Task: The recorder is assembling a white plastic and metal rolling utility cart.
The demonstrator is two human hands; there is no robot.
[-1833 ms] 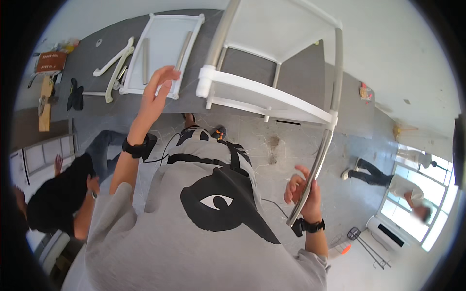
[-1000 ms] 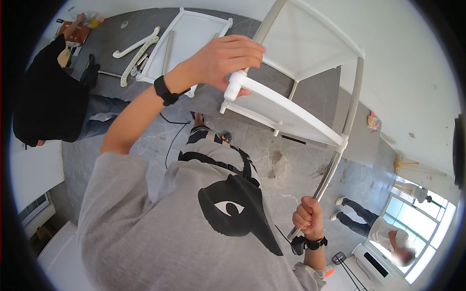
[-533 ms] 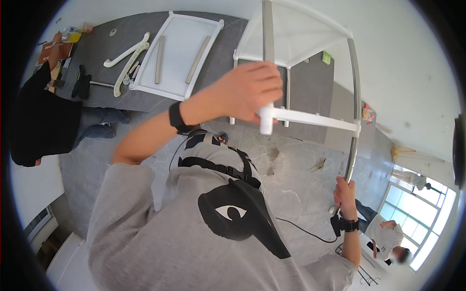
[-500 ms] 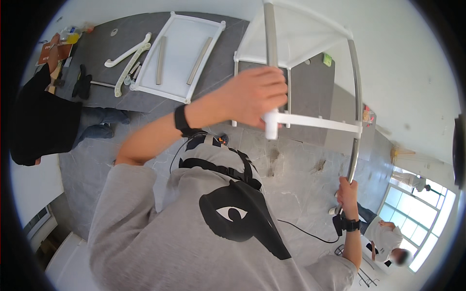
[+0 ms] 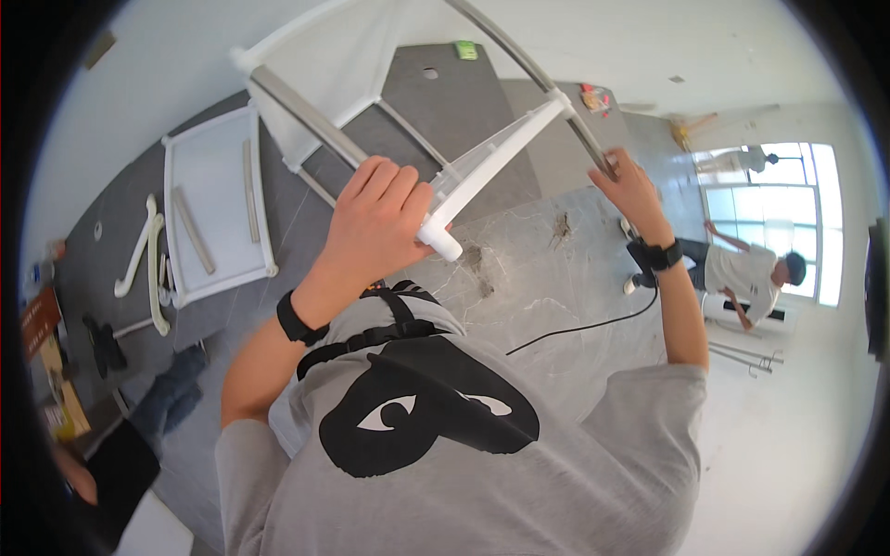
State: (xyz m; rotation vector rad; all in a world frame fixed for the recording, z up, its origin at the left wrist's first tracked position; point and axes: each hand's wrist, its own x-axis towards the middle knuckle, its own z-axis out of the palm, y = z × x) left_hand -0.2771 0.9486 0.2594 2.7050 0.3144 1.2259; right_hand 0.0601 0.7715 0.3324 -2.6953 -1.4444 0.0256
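A white-and-metal frame (image 5: pixel 501 167) is held up in front of me, tilted. It has a white panel (image 5: pixel 324 79) at its far end, metal tubes and a white crossbar. My left hand (image 5: pixel 380 218) is closed round the left tube (image 5: pixel 306 113), where it meets the crossbar. A white end piece (image 5: pixel 445 243) sticks out below those fingers. With its fingers curled, my right hand (image 5: pixel 640 199) grips the lower end of the right tube (image 5: pixel 519 56). The frame's far edge runs out of view at the top.
On the grey table (image 5: pixel 454 102), a white tray (image 5: pixel 220 199) bears two metal tubes (image 5: pixel 193 232). Beside it lie white curved bars (image 5: pixel 139 246) and black gloves (image 5: pixel 104 343). A green packet (image 5: pixel 466 50) lies farther back. One person (image 5: pixel 756 278) stands right, another (image 5: pixel 120 473) at lower left. A cable (image 5: pixel 584 329) hangs near my right arm.
The view has turned, so the table things appear farther left and lower. The frame now leans, its far end to the left. My right hand shows higher, still on its tube; both grips continue.
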